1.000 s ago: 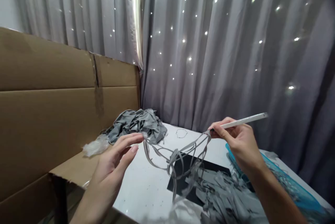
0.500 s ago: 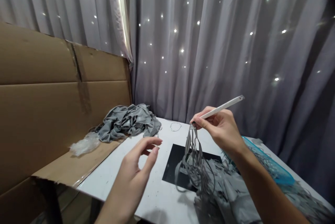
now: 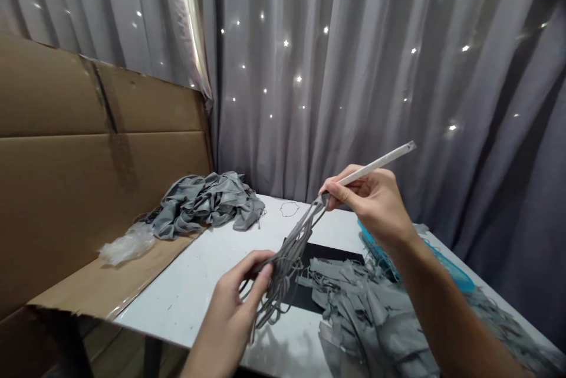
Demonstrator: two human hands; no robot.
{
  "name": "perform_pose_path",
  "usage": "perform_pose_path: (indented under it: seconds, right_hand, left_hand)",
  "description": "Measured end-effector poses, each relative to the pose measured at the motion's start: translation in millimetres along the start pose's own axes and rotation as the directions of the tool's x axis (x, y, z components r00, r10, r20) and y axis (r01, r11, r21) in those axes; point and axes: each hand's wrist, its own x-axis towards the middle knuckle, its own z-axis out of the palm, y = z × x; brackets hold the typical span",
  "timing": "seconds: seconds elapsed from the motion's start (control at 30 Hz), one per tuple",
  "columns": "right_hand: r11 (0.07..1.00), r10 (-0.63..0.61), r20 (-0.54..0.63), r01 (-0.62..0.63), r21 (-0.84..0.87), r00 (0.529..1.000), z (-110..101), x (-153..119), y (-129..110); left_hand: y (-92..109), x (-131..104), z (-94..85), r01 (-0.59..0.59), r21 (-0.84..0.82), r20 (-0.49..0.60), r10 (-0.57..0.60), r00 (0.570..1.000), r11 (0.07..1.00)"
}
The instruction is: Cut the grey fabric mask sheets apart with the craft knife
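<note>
My right hand (image 3: 371,198) pinches a slim white stick-like tool (image 3: 378,163) together with the top end of a bundle of thin grey straps (image 3: 297,248). Lower down, the fingers of my left hand (image 3: 241,292) are closed on the same bundle, which slants between the two hands above the white table (image 3: 172,301). Loose strap ends dangle below my left fingers. To the right of the bundle lies a heap of grey fabric pieces (image 3: 375,313), partly over a black sheet (image 3: 309,301).
A blue tray (image 3: 455,272) sits at the right, behind my right forearm. Another grey fabric pile (image 3: 207,204) lies at the back left, beside a clear plastic bag (image 3: 128,245) and a cardboard wall (image 3: 57,189). A thin loop (image 3: 289,209) rests near the back.
My left hand has closed on the strap bundle, which now slants left instead of hanging down. It has lifted clear of the fabric heap. The view has shifted slightly right.
</note>
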Motion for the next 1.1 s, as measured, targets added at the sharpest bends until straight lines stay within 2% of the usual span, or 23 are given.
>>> perform_pose_path:
  seconds: [0.17, 0.33, 0.47, 0.7, 0.87, 0.93, 1.1]
  right_hand:
    - [0.996, 0.087, 0.03, -0.087, 0.016, 0.996, -7, -4, 3]
    - [0.974, -0.017, -0.014, 0.013, -0.224, 1.0, -13, -7, 19]
    - [0.937, -0.035, -0.004, 0.032, -0.347, 0.999, -20, -9, 31]
    - [0.951, 0.011, -0.022, -0.017, -0.309, 1.0, -26, -10, 34]
    - [0.957, 0.017, -0.031, -0.025, -0.29, 0.999, -26, -10, 31]
    - [0.966, 0.008, -0.041, -0.018, -0.258, 0.999, -27, -9, 26]
    - [0.966, -0.09, -0.098, 0.063, -0.249, 0.991, -33, -7, -5]
  left_hand:
    - [0, 1, -16.4, -0.014, -0.092, -0.104, 0.005, 0.995, 0.996]
    - [2, 1, -24.5, 0.061, -0.146, -0.161, -0.084, 0.983, 0.987]
    - [-1, 0, -30.0, 0.059, -0.104, -0.196, -0.079, 0.978, 0.993]
    - [7, -3, -29.4, 0.045, -0.106, -0.202, -0.066, 0.977, 0.993]
    - [14, -7, -25.3, 0.089, -0.152, -0.239, -0.124, 0.963, 0.984]
    - [16, -7, -25.8, 0.113, -0.15, -0.212, -0.143, 0.967, 0.982]
    - [15, -3, -27.2, 0.099, -0.048, -0.004, -0.1, 0.995, 0.994]
